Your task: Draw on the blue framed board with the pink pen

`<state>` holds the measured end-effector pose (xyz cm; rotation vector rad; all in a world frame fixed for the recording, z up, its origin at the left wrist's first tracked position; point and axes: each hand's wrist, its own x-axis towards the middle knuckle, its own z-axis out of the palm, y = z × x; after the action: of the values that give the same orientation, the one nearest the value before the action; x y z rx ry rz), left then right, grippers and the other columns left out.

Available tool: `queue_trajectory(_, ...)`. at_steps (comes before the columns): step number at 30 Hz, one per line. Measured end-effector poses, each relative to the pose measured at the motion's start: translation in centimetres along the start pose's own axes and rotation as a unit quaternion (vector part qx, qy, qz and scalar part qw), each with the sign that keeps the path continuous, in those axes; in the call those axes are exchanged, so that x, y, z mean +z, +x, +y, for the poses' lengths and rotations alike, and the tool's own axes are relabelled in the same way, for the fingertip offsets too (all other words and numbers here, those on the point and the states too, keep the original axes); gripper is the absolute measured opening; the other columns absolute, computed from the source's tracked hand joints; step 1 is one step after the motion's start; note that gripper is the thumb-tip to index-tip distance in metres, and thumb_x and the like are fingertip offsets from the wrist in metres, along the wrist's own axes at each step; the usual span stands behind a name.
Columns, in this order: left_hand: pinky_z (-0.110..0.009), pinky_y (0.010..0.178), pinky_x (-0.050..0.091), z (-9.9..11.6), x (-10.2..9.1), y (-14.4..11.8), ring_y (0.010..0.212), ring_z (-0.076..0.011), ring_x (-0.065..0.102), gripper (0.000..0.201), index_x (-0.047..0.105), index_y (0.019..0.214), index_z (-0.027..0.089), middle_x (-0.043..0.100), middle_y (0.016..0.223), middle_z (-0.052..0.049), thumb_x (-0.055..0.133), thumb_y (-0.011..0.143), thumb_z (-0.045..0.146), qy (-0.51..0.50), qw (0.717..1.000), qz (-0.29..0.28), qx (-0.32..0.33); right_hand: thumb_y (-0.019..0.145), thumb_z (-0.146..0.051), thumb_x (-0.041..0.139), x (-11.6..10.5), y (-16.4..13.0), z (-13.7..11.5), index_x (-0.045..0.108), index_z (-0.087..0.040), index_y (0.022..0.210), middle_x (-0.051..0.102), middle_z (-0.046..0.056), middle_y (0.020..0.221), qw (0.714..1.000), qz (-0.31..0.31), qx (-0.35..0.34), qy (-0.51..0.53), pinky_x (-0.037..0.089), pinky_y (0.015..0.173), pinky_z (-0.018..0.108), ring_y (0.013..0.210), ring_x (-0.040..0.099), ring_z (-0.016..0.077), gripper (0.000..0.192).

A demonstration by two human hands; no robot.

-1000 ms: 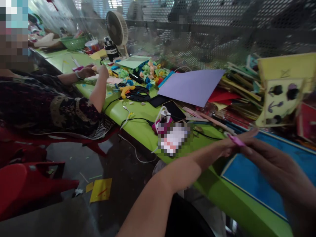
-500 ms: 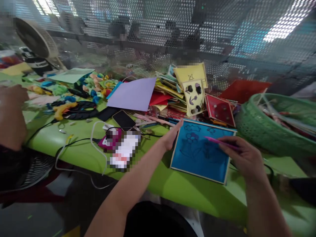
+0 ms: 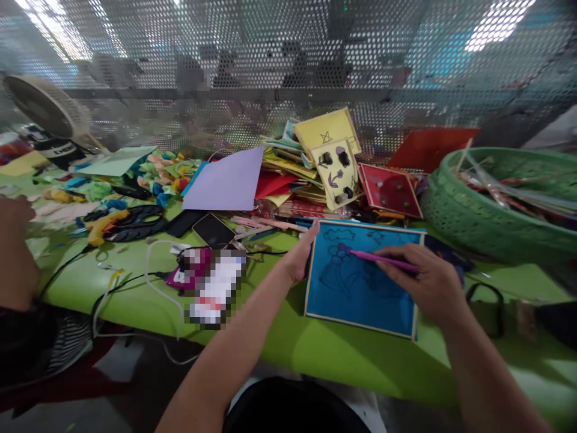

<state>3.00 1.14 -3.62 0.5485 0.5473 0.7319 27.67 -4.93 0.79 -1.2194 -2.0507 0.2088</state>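
I see a long green table (image 3: 342, 355) running across the view, its near edge towards me and a perforated metal screen (image 3: 288, 54) along its far edge. At the right end stands a green woven basket (image 3: 469, 222) holding sticks and strips. A heap of coloured paper sheets (image 3: 288, 174) sits at the far edge, with a lilac sheet (image 3: 225, 183) leaning over it and a yellow card (image 3: 336, 171) with dark shapes propped on top; a red board (image 3: 390, 189) lies just beside that card. Near the middle of the near edge lies the blue board (image 3: 356, 288), flat, framed in pale wood, with a line drawing on it. My left hand (image 3: 300, 255) rests against the board's left edge, fingers together and pressed to the frame. My right hand (image 3: 426, 282) lies over the board's right side, fingers pinched on a pink pen (image 3: 381, 260) whose tip touches the drawing in the upper middle of the board. Left of the board are a black phone (image 3: 214, 230), a yellow glue gun (image 3: 101, 221) and trailing cables (image 3: 135, 282). At the table's left end another person's arm (image 3: 15, 252) rests on the surface.
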Motion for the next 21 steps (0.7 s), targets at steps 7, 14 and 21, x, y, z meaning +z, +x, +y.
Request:
queue_trajectory(7,-0.048,0.101,0.055,0.0,0.03,-0.1,0.105,-0.0304,0.074,0.076,0.067,0.133,0.012,0.077,0.113,-0.018,0.038,0.097,0.072,0.008,1.0,-0.001,-0.009,0.093,-0.036,0.067,0.09,0.07,-0.04,0.074,-0.028,0.102,0.073,0.002,0.084,1.0,0.004,-0.011,-0.007,0.053,0.072,0.038,0.075,0.068,0.023,0.014)
queue_trajectory(14,-0.051,0.105,0.052,-0.07,0.08,-0.06,0.111,-0.0322,0.072,0.076,0.064,0.138,0.011,0.075,0.12,-0.02,0.036,0.099,0.07,0.0,0.999,-0.04,0.009,0.094,-0.034,0.067,-0.2,0.05,-0.01,0.072,-0.029,0.101,0.073,0.002,0.087,1.0,-0.006,-0.022,-0.008,0.052,0.074,0.038,0.078,0.067,0.0229,0.01)
queue_trajectory(21,-0.052,0.107,0.051,0.24,0.74,-0.3,0.112,-0.0319,0.072,0.075,0.064,0.137,0.011,0.076,0.116,-0.019,0.031,0.101,0.068,0.012,1.0,0.001,-0.012,0.094,-0.033,0.067,0.07,-0.02,-0.07,0.072,-0.028,0.103,0.072,0.002,0.086,1.0,-0.005,-0.015,-0.01,0.051,0.073,0.038,0.078,0.067,0.023,0.012)
